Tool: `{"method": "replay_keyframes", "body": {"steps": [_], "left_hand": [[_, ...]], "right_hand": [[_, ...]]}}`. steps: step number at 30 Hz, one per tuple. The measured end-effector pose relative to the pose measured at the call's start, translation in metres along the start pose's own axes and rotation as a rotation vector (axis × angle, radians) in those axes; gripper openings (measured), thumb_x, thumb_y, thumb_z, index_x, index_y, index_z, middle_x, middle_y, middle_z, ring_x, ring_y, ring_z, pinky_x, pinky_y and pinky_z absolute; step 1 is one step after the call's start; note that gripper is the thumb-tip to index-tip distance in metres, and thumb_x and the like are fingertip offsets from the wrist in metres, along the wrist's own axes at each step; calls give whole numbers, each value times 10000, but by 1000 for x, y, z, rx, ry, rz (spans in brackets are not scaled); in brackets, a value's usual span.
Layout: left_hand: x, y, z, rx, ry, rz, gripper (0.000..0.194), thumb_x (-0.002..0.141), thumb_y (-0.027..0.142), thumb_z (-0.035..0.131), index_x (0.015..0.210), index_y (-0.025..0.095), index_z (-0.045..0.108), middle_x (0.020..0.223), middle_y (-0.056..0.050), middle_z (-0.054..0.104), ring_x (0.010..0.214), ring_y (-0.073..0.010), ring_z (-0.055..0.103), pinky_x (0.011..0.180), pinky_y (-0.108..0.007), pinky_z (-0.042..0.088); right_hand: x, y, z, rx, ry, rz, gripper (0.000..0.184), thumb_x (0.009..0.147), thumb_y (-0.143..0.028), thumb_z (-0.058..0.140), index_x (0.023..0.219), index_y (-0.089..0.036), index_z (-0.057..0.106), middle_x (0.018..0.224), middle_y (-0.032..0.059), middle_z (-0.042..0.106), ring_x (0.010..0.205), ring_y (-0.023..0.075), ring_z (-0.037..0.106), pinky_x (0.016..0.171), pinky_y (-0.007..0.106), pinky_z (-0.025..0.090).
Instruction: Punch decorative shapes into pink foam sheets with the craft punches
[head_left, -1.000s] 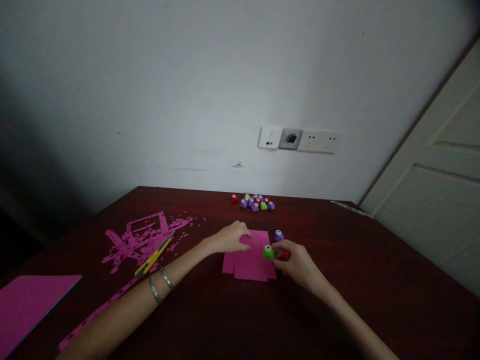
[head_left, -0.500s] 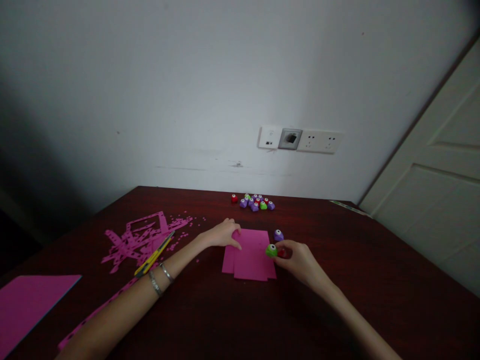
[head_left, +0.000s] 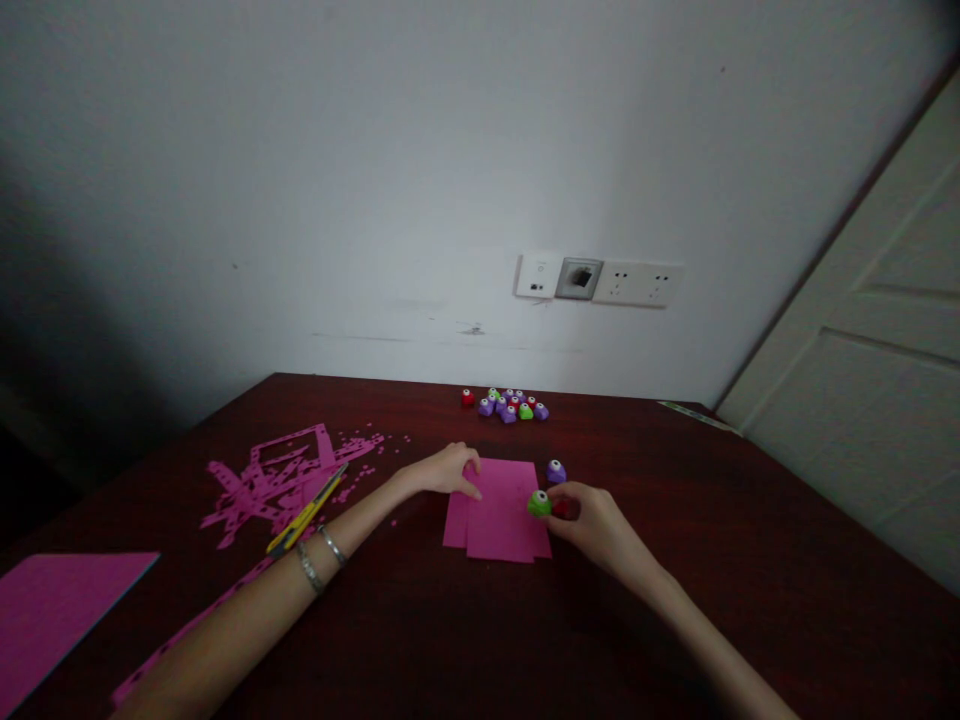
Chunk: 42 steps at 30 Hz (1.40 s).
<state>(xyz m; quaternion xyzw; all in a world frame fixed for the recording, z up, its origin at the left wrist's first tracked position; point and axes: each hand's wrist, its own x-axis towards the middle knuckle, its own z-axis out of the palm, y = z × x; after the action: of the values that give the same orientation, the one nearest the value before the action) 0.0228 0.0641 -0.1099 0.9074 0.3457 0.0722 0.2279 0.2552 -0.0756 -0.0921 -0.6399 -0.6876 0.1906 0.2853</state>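
the green punch (head_left: 538, 505) is at the right edge of the pink cards (head_left: 501, 535), pinched between the thumb and fingers of the right hand (head_left: 600, 525); whether it bites the cards or only hovers, i cannot tell. the left hand (head_left: 448, 468) is at their far left, thumb and fingers parted, nothing gripped. the cards lie stacked, not squared up, with margins showing left and right. judging by the holed scraps (head_left: 262, 495) and loose bits (head_left: 365, 472) to the left, much cutting and punching seems done; the top card looks mostly whole, with faint marks too small to read, so most of it is probably left.

a red punch (head_left: 560, 510) sits just behind the right fingers, a purple punch (head_left: 556, 474) just beyond, both tight for that hand. the other punches (head_left: 514, 406) cluster at the far edge by the wall (head_left: 337, 250). the knife (head_left: 306, 512) lies close to the left forearm. the roomiest table (head_left: 525, 640) is near the cards and to the right
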Motion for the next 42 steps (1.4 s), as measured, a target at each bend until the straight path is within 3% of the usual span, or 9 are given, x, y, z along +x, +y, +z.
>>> {"method": "replay_keyframes", "body": {"steps": [12,18,24,28,35,42], "left_hand": [[-2,5,1,-134,17,-13,466,562,350,754,919,139,541,855,-31,545,731,-150,501,627,-240,388],[-2,7,-1,-183,30,-11,577,541,325,758,1037,120,546,891,-51,598,692,-144,538,604,-243,402],[-2,8,-11,-300,49,-36,274,658,255,657,886,103,673,721,-42,651,646,-135,562,624,-242,418],[-2,9,-18,-434,74,-39,168,657,208,645,775,99,694,677,-42,665,631,-128,565,624,-237,417],[-4,9,-25,-650,48,-39,162,626,245,697,728,119,694,636,-27,659,584,-106,552,626,-243,420],[-6,12,-27,-674,52,-51,184,614,266,714,725,121,691,654,-29,660,604,-107,556,646,-250,422]], "right_hand": [[0,-1,-1,-24,-3,-9,245,677,-368,615,847,-209,694,800,47,686,673,189,606,632,277,444],[1,-1,-1,-29,0,0,229,674,-344,609,840,-212,692,787,48,686,676,195,613,642,284,451],[0,1,-1,-54,13,9,250,674,-368,619,857,-214,690,806,56,685,709,210,620,675,302,458],[1,3,1,-47,19,0,263,679,-392,615,862,-218,690,818,57,686,714,211,622,671,300,458],[4,8,2,-42,54,-6,268,694,-384,612,891,-214,674,893,59,679,767,210,618,679,294,455],[5,12,5,-21,90,-57,249,712,-368,610,907,-222,661,938,51,674,847,215,613,713,293,451]]}}
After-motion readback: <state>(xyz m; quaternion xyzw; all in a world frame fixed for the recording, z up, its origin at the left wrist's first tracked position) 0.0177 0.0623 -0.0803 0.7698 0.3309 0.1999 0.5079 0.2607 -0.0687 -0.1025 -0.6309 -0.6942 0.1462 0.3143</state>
